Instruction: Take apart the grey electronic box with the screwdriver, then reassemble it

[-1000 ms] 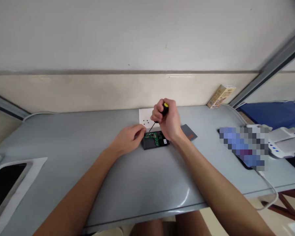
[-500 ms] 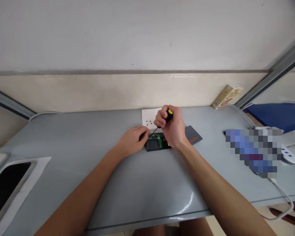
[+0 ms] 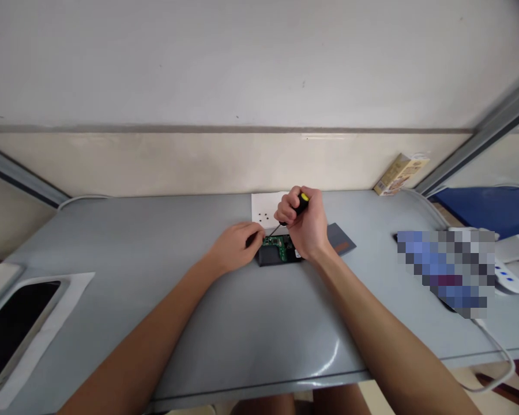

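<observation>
My right hand (image 3: pixel 305 225) is closed round the black and yellow handle of a screwdriver (image 3: pixel 303 203). Its thin shaft slants down to the left, and the tip meets the upper left part of a green circuit board (image 3: pixel 281 245). That board sits in an open black device casing (image 3: pixel 270 256) lying flat on the table. My left hand (image 3: pixel 237 245) grips the casing's left end, fingers curled over its edge. Just behind lies a white sheet of paper (image 3: pixel 263 203) with several small dark screws (image 3: pixel 260 214) on it. A flat grey cover (image 3: pixel 341 239) rests right of my right hand.
A grey table (image 3: pixel 112 242) runs along the wall. A yellowish box (image 3: pixel 400 173) leans at the back right. On the right are a blurred-out object (image 3: pixel 445 271), a white power strip (image 3: pixel 506 276) and cables. At the left, a black-topped tray-like item (image 3: pixel 21 323) lies on white paper.
The whole view has shifted slightly. Both hands keep their grips, and the screwdriver stays on the board at nearly the same slant.
</observation>
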`<state>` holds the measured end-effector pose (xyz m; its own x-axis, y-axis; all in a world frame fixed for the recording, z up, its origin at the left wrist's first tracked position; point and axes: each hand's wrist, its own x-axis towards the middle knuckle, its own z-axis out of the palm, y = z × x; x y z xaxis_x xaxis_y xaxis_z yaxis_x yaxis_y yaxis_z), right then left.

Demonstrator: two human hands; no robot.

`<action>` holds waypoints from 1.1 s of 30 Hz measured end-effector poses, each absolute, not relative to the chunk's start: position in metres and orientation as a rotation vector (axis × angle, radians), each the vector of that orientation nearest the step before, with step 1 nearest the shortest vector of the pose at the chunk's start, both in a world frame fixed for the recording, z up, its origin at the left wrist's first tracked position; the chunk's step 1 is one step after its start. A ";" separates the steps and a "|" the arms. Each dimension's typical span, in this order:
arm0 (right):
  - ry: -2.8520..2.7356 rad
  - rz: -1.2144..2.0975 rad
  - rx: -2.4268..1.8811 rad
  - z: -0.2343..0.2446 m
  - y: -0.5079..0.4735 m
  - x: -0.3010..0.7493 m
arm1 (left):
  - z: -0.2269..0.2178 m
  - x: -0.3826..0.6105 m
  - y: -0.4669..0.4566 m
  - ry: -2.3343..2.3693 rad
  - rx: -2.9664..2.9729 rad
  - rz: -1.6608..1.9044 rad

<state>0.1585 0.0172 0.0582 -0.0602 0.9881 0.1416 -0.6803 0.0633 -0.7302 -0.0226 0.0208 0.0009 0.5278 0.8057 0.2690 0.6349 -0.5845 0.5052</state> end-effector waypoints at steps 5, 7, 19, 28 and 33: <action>-0.764 1.430 -0.528 0.058 0.018 0.159 | 0.000 -0.023 0.022 1.202 2.427 0.662; -0.750 1.437 -0.518 0.059 0.018 0.158 | 0.001 -0.023 0.022 1.201 2.424 0.657; -0.698 1.441 -0.510 0.058 0.017 0.157 | -0.001 -0.023 0.023 1.232 2.392 0.615; -0.719 1.435 -0.553 0.058 0.018 0.159 | 0.000 -0.023 0.023 1.230 2.404 0.609; -0.725 1.431 -0.564 0.059 0.016 0.156 | 0.000 -0.023 0.022 1.237 2.405 0.609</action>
<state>0.1561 0.0162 0.0590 -0.0049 0.9942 0.1075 -0.6746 0.0761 -0.7343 -0.0228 0.0224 -0.0002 0.5219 0.8276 0.2069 0.6691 -0.5475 0.5026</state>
